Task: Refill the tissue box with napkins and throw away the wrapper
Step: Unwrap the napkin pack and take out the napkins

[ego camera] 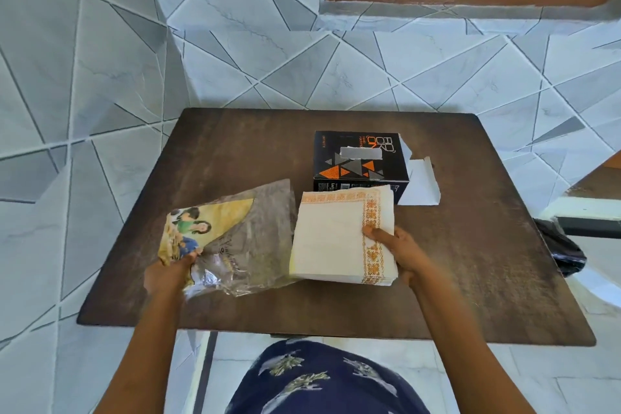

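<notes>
A stack of white napkins [332,239] with an orange patterned border is held by its right edge in my right hand [400,250], just above the table's middle. My left hand [168,274] grips the lower left corner of the clear plastic wrapper [235,239], which has a yellow printed picture and lies crumpled to the left of the napkins. The black tissue box [359,161] with orange and grey triangles stands behind the napkins, its right end flap [420,183] open and lying on the table.
The dark brown wooden table [470,262] stands against a grey geometric tiled wall. A black plastic bag [564,249] hangs at the table's right edge beside a white object. My lap in blue patterned cloth [322,380] shows below the front edge.
</notes>
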Motion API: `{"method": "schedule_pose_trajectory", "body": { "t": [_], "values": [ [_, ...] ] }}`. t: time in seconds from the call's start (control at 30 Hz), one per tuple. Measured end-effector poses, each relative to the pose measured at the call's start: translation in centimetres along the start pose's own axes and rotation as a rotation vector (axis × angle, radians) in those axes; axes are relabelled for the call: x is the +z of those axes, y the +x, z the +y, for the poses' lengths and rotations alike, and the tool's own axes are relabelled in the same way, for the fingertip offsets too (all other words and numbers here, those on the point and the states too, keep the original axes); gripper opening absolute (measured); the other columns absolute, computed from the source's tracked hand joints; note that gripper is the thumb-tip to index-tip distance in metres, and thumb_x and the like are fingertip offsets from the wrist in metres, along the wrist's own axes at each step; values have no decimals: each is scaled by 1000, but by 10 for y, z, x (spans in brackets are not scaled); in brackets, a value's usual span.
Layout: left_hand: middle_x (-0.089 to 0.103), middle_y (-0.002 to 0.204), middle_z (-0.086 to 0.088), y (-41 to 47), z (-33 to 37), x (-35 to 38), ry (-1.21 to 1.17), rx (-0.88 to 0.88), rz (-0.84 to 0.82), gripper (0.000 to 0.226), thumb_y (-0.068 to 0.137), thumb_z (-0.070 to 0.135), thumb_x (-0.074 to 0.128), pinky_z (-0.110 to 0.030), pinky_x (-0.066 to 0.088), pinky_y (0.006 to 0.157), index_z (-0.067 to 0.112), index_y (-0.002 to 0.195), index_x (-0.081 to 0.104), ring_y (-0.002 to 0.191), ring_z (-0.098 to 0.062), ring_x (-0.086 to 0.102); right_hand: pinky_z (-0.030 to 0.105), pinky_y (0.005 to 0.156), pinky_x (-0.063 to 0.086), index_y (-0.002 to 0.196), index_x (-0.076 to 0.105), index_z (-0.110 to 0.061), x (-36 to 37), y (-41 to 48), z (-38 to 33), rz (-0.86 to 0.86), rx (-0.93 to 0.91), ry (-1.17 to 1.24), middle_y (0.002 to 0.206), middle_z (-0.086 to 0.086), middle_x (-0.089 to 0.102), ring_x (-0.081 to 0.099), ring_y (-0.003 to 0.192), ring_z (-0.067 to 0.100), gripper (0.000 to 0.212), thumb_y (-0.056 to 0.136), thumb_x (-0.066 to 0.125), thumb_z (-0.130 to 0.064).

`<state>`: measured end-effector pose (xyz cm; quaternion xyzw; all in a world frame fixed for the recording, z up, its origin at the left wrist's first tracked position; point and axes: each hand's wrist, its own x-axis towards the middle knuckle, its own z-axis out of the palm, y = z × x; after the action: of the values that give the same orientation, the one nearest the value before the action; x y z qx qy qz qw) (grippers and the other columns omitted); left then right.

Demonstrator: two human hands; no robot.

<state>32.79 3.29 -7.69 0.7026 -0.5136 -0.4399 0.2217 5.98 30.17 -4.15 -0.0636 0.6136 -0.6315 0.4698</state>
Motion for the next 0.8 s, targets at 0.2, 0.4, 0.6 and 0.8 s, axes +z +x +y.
{"method": "schedule_pose_trajectory", "body": {
  "t": [0.2,0.4,0.6,0.8],
  "values": [
    [59,120,-26,0,-9,-29,-127,-152,169,56,73,17,75,-42,48,89,-6,119,53,109,-40,58,38,66,61,102,62,-20,33,6,-21,-184,9,49,93,4,76,73,84,24,52,55,82,-30],
    [55,127,-26,-3,-14,-30,-289,-277,207,52,82,19,65,-41,45,94,-9,122,47,115,-40,54,44,83,55,116,58,-20,57,10,-45,-259,-11,124,112,8,68,67,98,25,48,69,65,-27],
    [61,117,-23,-24,-12,5,-440,-231,66,42,80,10,64,-37,51,81,-5,117,53,99,-34,61,43,77,58,114,57,-17,87,13,-48,-274,23,158,107,8,69,70,88,22,47,68,65,-22],
    [63,113,-21,-37,-22,19,-569,-261,-262,39,82,6,64,-37,51,75,-2,119,53,90,-30,61,39,72,59,113,59,-12,137,31,-21,-262,65,246,106,10,70,68,93,25,44,70,67,-17]
  ]
}}
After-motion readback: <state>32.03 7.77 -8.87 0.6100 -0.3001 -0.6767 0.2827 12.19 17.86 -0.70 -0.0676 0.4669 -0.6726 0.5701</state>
